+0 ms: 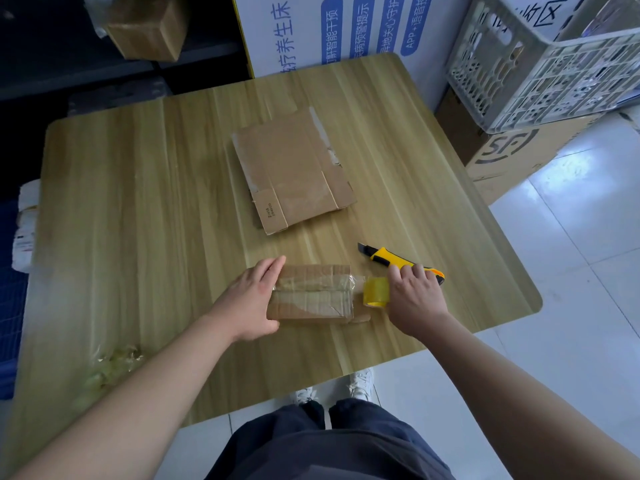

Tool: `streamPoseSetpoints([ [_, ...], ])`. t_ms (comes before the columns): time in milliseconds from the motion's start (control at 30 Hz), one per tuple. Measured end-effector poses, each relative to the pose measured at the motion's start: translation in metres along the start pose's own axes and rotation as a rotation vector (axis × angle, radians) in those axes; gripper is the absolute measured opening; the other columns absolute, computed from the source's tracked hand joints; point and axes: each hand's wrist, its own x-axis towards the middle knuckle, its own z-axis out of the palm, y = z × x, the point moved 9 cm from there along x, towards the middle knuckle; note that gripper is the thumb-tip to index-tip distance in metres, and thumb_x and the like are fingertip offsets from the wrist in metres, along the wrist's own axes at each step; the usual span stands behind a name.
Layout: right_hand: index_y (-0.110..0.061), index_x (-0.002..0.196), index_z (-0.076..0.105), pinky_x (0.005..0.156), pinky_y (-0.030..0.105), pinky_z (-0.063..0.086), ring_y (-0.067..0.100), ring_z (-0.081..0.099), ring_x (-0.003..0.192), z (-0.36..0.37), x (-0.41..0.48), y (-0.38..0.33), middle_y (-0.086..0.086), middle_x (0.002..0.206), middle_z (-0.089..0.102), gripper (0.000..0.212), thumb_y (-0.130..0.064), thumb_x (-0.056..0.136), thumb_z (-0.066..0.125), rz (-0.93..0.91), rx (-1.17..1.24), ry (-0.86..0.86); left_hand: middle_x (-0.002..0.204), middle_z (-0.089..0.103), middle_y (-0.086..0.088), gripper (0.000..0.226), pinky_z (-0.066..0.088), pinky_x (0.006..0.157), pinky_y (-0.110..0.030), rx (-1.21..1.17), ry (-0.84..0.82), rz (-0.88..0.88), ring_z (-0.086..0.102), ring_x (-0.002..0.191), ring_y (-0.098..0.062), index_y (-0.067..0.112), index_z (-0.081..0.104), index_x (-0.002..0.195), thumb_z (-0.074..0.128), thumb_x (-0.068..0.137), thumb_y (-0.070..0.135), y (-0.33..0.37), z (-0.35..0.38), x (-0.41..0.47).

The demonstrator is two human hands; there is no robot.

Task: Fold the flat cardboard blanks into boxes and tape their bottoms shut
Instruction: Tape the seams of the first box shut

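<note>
A small folded cardboard box (313,294) lies near the table's front edge, with clear tape along its seam. My left hand (254,299) presses on the box's left end with straight fingers. At the box's right end my right hand (414,299) grips a yellow roll of tape (376,291), and a strip of tape runs from the roll onto the box. A yellow utility knife (391,258) lies just behind my right hand, its rear end hidden under the fingers. Flat cardboard blanks (292,169) are stacked in the middle of the wooden table (138,188).
Crumpled clear tape scraps (114,362) lie at the table's front left. A white plastic crate (547,60) sits on a brown carton (498,157) to the right of the table. A white printed box (332,26) stands behind it.
</note>
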Motion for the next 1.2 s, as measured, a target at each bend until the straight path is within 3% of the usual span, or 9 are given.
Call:
streamPoseSetpoints([
  [100,-0.015,0.115,0.043,0.089,0.036,0.038,0.029,0.049,0.102,0.002,0.001,-0.002,0.005,0.107,0.054,0.03,-0.026,0.087,0.045,-0.045,0.026,-0.01,0.16,-0.014,-0.002,0.118,-0.005,0.12,-0.041,0.083,-0.019,-0.071,-0.008,0.148,-0.022,0.018,-0.022,0.149,0.051,0.073,0.07,0.003,0.004,0.002],
  [167,-0.016,0.117,0.043,0.091,0.037,0.039,0.029,0.049,0.102,0.004,0.003,-0.005,0.006,0.107,0.054,0.031,-0.027,0.088,0.045,-0.065,0.052,-0.019,0.158,-0.024,-0.003,0.119,-0.016,0.117,-0.048,0.095,-0.008,-0.144,-0.021,0.146,-0.022,0.013,-0.024,0.149,0.011,0.067,0.091,0.007,0.005,0.007],
  [233,-0.016,0.116,0.043,0.091,0.037,0.039,0.029,0.049,0.102,0.005,0.005,-0.006,0.006,0.107,0.054,0.031,-0.027,0.088,0.047,-0.085,0.071,-0.025,0.16,-0.018,-0.006,0.108,-0.015,0.116,-0.051,0.051,0.049,-0.247,-0.019,0.147,-0.023,0.011,-0.016,0.151,-0.011,0.071,0.083,0.011,0.005,0.013],
  [433,-0.017,0.121,0.042,0.096,0.037,0.037,0.027,0.052,0.104,0.002,0.008,-0.003,0.004,0.107,0.054,0.035,-0.033,0.09,0.051,-0.129,0.117,-0.077,0.162,0.003,-0.007,0.07,-0.008,0.117,-0.055,0.13,0.168,-0.393,-0.003,0.149,-0.024,0.015,0.005,0.154,0.007,0.097,0.056,0.017,-0.001,0.017],
  [633,-0.02,0.121,0.045,0.101,0.038,0.034,0.026,0.052,0.105,-0.005,0.007,0.005,0.002,0.105,0.057,0.051,-0.055,0.084,0.05,-0.206,0.168,-0.116,0.163,0.002,-0.003,0.075,-0.005,0.12,-0.046,0.008,0.228,-0.333,0.001,0.149,-0.018,0.016,0.005,0.155,0.023,0.094,0.056,0.014,-0.004,0.013],
  [800,-0.02,0.095,0.046,0.09,0.039,0.036,0.023,0.047,0.085,-0.008,0.009,0.0,0.002,0.083,0.053,0.059,-0.065,0.075,0.014,-0.259,0.256,-0.095,0.162,0.0,-0.011,0.113,0.0,0.115,-0.058,-0.052,0.224,-0.609,-0.001,0.149,-0.029,0.007,0.003,0.153,0.005,0.074,0.088,0.025,-0.003,0.019],
  [900,-0.023,0.086,0.043,0.087,0.038,0.035,0.023,0.049,0.082,-0.005,0.014,-0.002,-0.001,0.078,0.051,0.046,-0.06,0.097,0.017,-0.241,0.266,-0.091,0.159,0.011,-0.015,0.131,0.023,0.111,-0.057,-0.005,0.189,-0.667,0.017,0.143,-0.036,0.007,0.008,0.152,0.006,0.058,0.099,0.027,0.006,0.022],
  [1000,-0.023,0.083,0.042,0.088,0.038,0.036,0.026,0.057,0.088,0.002,0.018,0.005,-0.002,0.076,0.051,0.046,-0.06,0.098,0.019,-0.224,0.217,-0.112,0.149,0.031,-0.013,0.112,0.042,0.099,-0.042,-0.036,0.266,-0.601,0.036,0.126,-0.033,0.004,0.024,0.145,0.009,0.07,0.086,0.026,0.008,0.022],
  [1200,-0.023,0.083,0.044,0.093,0.039,0.037,0.025,0.059,0.091,0.002,0.021,0.005,-0.003,0.079,0.053,0.047,-0.061,0.098,0.021,-0.266,0.212,-0.101,0.159,0.012,-0.016,0.072,0.006,0.119,-0.049,0.047,0.303,-0.577,0.008,0.146,-0.035,0.008,0.005,0.153,0.007,0.097,0.052,0.036,0.002,0.025],
])
